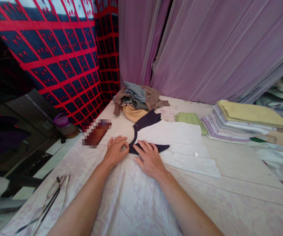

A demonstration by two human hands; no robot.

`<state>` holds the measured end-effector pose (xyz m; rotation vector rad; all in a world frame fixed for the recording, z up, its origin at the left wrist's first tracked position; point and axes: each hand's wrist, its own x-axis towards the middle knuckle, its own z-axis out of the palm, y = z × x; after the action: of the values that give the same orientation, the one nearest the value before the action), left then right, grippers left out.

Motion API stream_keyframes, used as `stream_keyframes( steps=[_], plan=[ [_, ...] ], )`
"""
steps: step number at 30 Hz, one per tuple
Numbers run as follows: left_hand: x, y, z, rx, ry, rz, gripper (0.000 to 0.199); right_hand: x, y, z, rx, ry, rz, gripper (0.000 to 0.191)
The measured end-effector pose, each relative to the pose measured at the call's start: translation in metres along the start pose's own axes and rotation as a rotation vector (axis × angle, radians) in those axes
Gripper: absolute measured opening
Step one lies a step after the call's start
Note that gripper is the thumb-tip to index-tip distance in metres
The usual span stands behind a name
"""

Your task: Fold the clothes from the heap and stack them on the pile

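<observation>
A white shirt (176, 139) with a navy collar and navy sleeves lies spread on the bed, its neck opening toward the left and its hem toward the right. At the neck end, my left hand (116, 151) has thumb and forefinger closed in a pinch on the navy edge, the other fingers resting on the sheet. My right hand (150, 159) lies flat with fingers apart on the near navy sleeve (163, 148). The far sleeve (150, 119) stretches away toward a heap of crumpled clothes (138, 98). A small white tag shows on the shirt's body.
A folded green cloth (189, 118) lies behind the shirt, left of a stack of folded fabrics (235, 126) with yellow on top. A pixelated reddish-brown item (96, 133) sits left of my hands. Eyeglasses (49, 200) rest near the left edge. A purple-lidded jar (66, 126) stands beyond it.
</observation>
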<state>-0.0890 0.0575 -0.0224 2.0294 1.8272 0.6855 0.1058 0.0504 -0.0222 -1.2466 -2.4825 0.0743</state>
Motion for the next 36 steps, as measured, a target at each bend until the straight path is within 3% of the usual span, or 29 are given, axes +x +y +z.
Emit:
stream_keyframes(
  steps=[4,10,18,24,36],
  plan=[
    [0.0,-0.001,0.001,-0.007,0.008,0.006,0.012,-0.006,0.008,-0.001,-0.005,0.131,0.049,0.047],
    [0.0,-0.004,0.001,-0.021,0.016,0.01,0.017,-0.009,0.011,0.003,-0.009,-0.027,0.098,0.048],
    [0.002,-0.013,-0.001,0.077,0.142,0.118,0.024,-0.016,0.016,0.004,-0.017,0.112,0.078,0.043],
    [-0.003,-0.01,-0.005,0.161,0.101,0.217,0.027,-0.036,0.023,-0.002,-0.028,0.247,0.045,0.039],
    [-0.006,-0.013,-0.017,0.194,0.096,0.337,0.032,-0.052,0.018,-0.011,0.027,0.323,0.025,0.035]
  ],
)
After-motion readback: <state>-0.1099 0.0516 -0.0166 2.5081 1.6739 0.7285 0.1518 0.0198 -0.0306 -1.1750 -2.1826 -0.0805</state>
